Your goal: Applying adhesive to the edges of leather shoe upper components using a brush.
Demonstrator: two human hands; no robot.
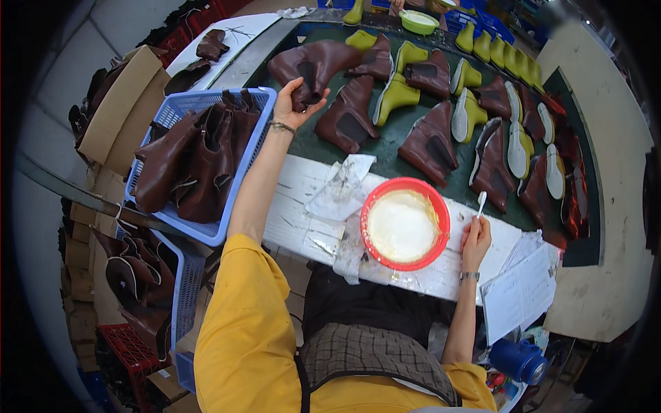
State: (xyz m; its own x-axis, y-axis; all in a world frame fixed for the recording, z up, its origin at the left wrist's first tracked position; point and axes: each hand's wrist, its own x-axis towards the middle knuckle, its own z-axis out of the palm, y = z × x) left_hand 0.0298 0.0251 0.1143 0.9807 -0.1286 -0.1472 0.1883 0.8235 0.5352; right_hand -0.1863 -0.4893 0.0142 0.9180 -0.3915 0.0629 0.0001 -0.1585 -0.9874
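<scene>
My left hand (292, 107) grips a dark brown leather boot upper (320, 60) from below, fingers curled round its lower end, above the green worktop. Toward the right, my right hand (476, 241) is closed round a small white brush (482, 198), its bristle end pointing up and away. Between my arms stands a red bowl (445, 219) with white, creamy liquid (402, 226) in it and dried residue on its inner wall. The brush is apart from both bowl and upper. More brown uppers (349, 117) and yellow-green shoe lasts (398, 95) with pale soles lie beyond.
A blue basket (217, 234) heaped with brown uppers stands at my left, a second one (186, 289) lower down. Scrap paper (344, 186) lies left of the bowl, and an open notebook (520, 292) and blue jug (520, 359) are at right. Lasts (496, 51) line the far edge.
</scene>
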